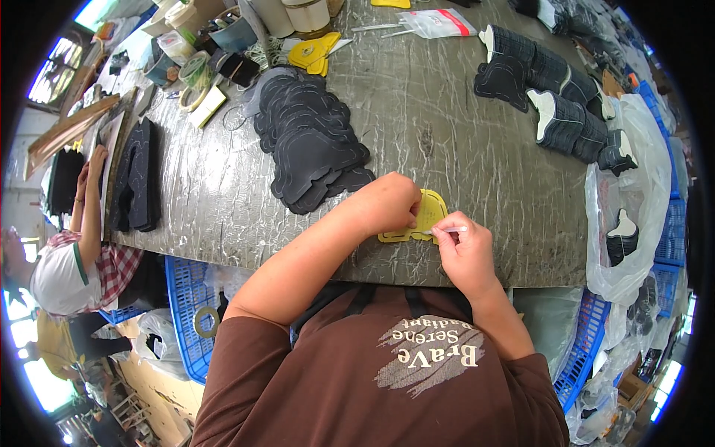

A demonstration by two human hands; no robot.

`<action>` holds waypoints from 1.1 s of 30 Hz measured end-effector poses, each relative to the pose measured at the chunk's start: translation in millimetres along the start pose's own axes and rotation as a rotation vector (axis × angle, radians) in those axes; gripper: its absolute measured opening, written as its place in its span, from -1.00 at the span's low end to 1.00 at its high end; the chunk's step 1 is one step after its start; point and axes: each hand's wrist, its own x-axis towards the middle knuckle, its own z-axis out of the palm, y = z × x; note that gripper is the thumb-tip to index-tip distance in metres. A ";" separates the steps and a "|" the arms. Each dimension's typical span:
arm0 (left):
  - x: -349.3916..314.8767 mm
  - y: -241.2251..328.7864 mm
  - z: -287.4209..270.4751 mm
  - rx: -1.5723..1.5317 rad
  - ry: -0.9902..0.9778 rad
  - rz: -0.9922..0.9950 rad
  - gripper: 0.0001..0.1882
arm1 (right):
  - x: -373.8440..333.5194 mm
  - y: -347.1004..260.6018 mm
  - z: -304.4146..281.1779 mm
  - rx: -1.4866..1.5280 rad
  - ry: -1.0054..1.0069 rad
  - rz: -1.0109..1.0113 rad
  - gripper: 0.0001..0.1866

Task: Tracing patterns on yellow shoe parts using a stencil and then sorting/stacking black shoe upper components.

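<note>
A yellow template (430, 211) with slots along its edges lies flat near the table's front edge. My left hand (395, 200) bends over its left side, fingers curled and pressed down on it; the fingertips are partly hidden. In my right hand (467, 246) is a thin white pen (453, 229), pinched between thumb and fingers, its tip at the template's lower right edge. Whatever lies under the template is covered. Left of my hands a fanned pile of black cut pieces (313, 141) with pale outlines spreads over the table.
Stacks of black pieces (570, 123) stand at the right, beside a clear plastic bag (622, 231). Pots and a second yellow template (311, 54) sit at the back left. A co-worker (71, 272) works at the left end. Blue crates (190, 316) stand below the table.
</note>
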 end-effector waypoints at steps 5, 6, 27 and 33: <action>0.0 -1.8 1.2 -0.003 -0.001 0.007 -0.83 | -1.2 -3.5 0.5 -0.092 0.029 -0.051 -0.86; -0.1 -1.0 0.6 -0.003 -0.001 0.008 -0.83 | -0.6 -5.1 1.1 -0.092 0.029 -0.050 -0.86; 0.6 -1.0 2.3 0.010 0.001 0.006 -0.84 | -17.0 4.2 -16.8 -0.029 0.084 0.017 -0.90; 1.8 0.6 0.8 0.005 -0.029 -0.022 -0.83 | -21.8 8.5 -20.9 -0.034 0.121 0.000 -0.88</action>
